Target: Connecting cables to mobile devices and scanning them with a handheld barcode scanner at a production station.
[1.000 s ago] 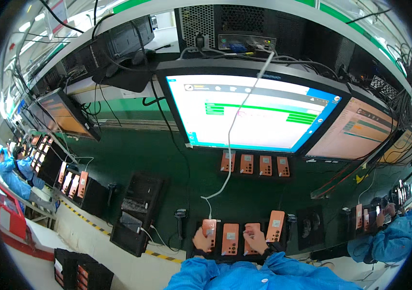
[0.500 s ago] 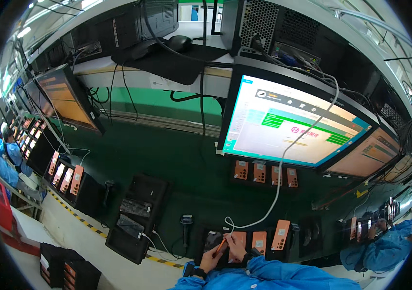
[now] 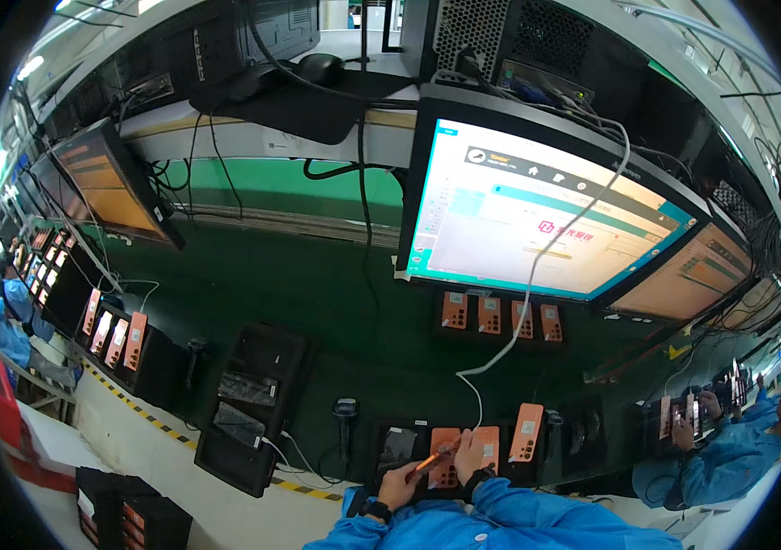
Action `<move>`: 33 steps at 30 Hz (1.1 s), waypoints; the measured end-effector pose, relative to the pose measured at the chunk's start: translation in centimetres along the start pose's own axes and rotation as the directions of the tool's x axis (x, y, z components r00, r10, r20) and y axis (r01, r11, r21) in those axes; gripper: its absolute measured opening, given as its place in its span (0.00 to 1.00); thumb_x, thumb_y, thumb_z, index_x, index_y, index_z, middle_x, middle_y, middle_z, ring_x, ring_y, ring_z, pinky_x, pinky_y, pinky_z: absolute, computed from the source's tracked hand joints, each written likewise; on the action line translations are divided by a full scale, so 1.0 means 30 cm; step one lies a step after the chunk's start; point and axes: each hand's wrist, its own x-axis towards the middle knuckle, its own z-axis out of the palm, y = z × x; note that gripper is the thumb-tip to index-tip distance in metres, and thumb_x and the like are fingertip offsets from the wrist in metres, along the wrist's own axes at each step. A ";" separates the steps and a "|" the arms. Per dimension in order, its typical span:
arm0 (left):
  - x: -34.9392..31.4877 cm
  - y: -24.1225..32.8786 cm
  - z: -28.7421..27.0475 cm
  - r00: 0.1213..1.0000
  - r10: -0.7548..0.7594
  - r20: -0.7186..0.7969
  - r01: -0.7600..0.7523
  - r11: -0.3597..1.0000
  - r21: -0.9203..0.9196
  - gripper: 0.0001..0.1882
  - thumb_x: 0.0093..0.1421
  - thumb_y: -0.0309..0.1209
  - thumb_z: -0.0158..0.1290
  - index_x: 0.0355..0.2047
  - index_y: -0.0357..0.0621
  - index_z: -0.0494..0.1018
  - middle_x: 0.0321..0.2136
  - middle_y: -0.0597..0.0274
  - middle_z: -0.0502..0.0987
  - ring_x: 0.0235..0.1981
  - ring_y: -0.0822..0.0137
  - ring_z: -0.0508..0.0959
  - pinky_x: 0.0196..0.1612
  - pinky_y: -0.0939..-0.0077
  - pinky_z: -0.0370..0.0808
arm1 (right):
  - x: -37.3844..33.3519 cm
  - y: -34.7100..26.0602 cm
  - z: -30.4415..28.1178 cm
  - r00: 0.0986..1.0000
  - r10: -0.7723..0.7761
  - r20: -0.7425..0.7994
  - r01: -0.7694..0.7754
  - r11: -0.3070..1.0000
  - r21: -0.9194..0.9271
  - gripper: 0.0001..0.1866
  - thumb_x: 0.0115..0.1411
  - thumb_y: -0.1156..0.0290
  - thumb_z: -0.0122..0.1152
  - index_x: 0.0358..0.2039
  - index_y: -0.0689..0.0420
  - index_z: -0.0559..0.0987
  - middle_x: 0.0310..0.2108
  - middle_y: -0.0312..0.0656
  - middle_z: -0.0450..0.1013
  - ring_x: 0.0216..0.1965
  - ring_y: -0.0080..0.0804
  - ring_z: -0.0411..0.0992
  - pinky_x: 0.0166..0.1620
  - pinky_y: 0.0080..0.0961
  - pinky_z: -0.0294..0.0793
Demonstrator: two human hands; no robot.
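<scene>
Right now, your left hand (image 3: 398, 486) is closed around a slim salmon-orange smartphone (image 3: 433, 458), which you hold tilted and edge-on just above a black rectangular tray (image 3: 520, 474) on the dark green surface (image 3: 271, 275). Your right hand (image 3: 471, 455) meets it at the far end, fingers curled and pinching the lower end of a thin white cable (image 3: 460, 374); whether the plug sits in the phone, you cannot tell from this angle, as your fingers hide it. Beneath and beside your hands, three more salmon-orange phones (image 3: 526, 431) lie back-up in the tray, the rightmost at a slant. Just left of the tray stands a black handheld scanner (image 3: 344, 417), and further left lies a long black compartmented tray (image 3: 262, 353). Ahead of you, a row of four salmon-orange phones (image 3: 489, 314) lies below a large black-framed monitor (image 3: 500, 197), its screen lit, with the cable hanging across it.
</scene>
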 end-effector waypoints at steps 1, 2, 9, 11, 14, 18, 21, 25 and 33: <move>-0.009 0.000 -0.004 0.998 -0.057 -0.017 0.057 0.998 -0.009 0.14 0.58 0.31 0.57 0.43 0.38 0.76 0.32 0.44 0.79 0.34 0.52 0.82 0.38 0.66 0.77 | 0.004 0.005 0.002 0.999 -0.043 -0.005 0.043 0.999 -0.023 0.23 0.72 0.58 0.40 0.26 0.59 0.74 0.21 0.40 0.73 0.26 0.28 0.75 0.30 0.25 0.73; -0.002 -0.045 0.005 0.990 -0.053 -0.128 0.057 0.998 0.025 0.15 0.58 0.31 0.57 0.45 0.40 0.75 0.31 0.44 0.79 0.33 0.51 0.82 0.37 0.64 0.77 | -0.005 0.013 -0.024 0.995 -0.011 0.099 0.006 0.999 0.050 0.21 0.72 0.57 0.40 0.31 0.59 0.73 0.26 0.39 0.76 0.29 0.27 0.75 0.33 0.23 0.73; 0.088 -0.190 0.002 0.955 -0.211 -0.210 0.227 0.972 0.054 0.15 0.56 0.30 0.55 0.42 0.37 0.68 0.33 0.44 0.79 0.36 0.40 0.80 0.40 0.55 0.77 | -0.087 0.073 -0.094 1.000 -0.012 -0.010 0.012 1.000 0.004 0.20 0.71 0.55 0.43 0.37 0.61 0.71 0.33 0.41 0.76 0.36 0.30 0.74 0.38 0.26 0.71; 0.106 -0.163 -0.023 0.938 -0.293 -0.187 0.322 0.936 0.146 0.17 0.55 0.29 0.55 0.44 0.36 0.68 0.36 0.43 0.79 0.39 0.39 0.78 0.44 0.53 0.76 | -0.136 -0.040 -0.092 0.999 0.003 0.036 0.003 0.987 -0.163 0.20 0.70 0.54 0.46 0.36 0.61 0.70 0.32 0.41 0.73 0.35 0.30 0.72 0.37 0.26 0.69; 0.142 -0.117 -0.069 0.890 0.139 -0.434 -0.067 0.982 0.177 0.26 0.49 0.26 0.56 0.51 0.37 0.68 0.46 0.42 0.73 0.50 0.42 0.72 0.53 0.53 0.69 | -0.180 -0.012 -0.108 0.998 0.020 0.056 -0.015 0.995 -0.101 0.20 0.69 0.54 0.50 0.34 0.62 0.70 0.30 0.40 0.71 0.34 0.28 0.69 0.36 0.26 0.67; 0.221 -0.024 -0.201 0.730 0.144 -0.668 0.181 0.902 0.392 0.29 0.46 0.27 0.58 0.51 0.37 0.69 0.45 0.45 0.73 0.51 0.42 0.71 0.53 0.52 0.68 | -0.173 -0.002 -0.108 0.986 -0.025 0.165 0.002 0.991 0.137 0.19 0.68 0.58 0.52 0.40 0.64 0.68 0.31 0.37 0.68 0.34 0.24 0.66 0.39 0.24 0.67; 0.304 -0.231 -0.225 0.684 -0.226 -0.694 0.477 0.858 0.191 0.31 0.46 0.29 0.59 0.53 0.35 0.67 0.45 0.43 0.75 0.48 0.40 0.73 0.52 0.51 0.70 | -0.171 -0.023 -0.098 0.963 -0.086 0.254 0.011 0.959 0.285 0.19 0.69 0.60 0.52 0.47 0.66 0.65 0.30 0.35 0.66 0.34 0.23 0.65 0.41 0.23 0.67; 0.337 -0.478 -0.271 0.792 -0.301 -0.532 0.423 0.898 0.122 0.33 0.47 0.31 0.60 0.54 0.33 0.65 0.42 0.37 0.77 0.43 0.41 0.77 0.48 0.52 0.73 | -0.184 -0.077 -0.105 0.964 -0.081 0.253 0.030 0.980 0.199 0.20 0.70 0.63 0.49 0.53 0.64 0.61 0.31 0.34 0.64 0.34 0.22 0.64 0.41 0.22 0.67; 0.091 -0.343 -0.163 0.936 -0.279 -0.216 0.251 0.956 -0.151 0.20 0.50 0.30 0.59 0.44 0.36 0.75 0.23 0.57 0.78 0.23 0.63 0.78 0.30 0.63 0.76 | -0.154 0.061 -0.125 0.967 -0.032 0.254 -0.041 0.960 0.278 0.17 0.68 0.62 0.51 0.47 0.63 0.65 0.34 0.37 0.68 0.36 0.22 0.66 0.39 0.25 0.68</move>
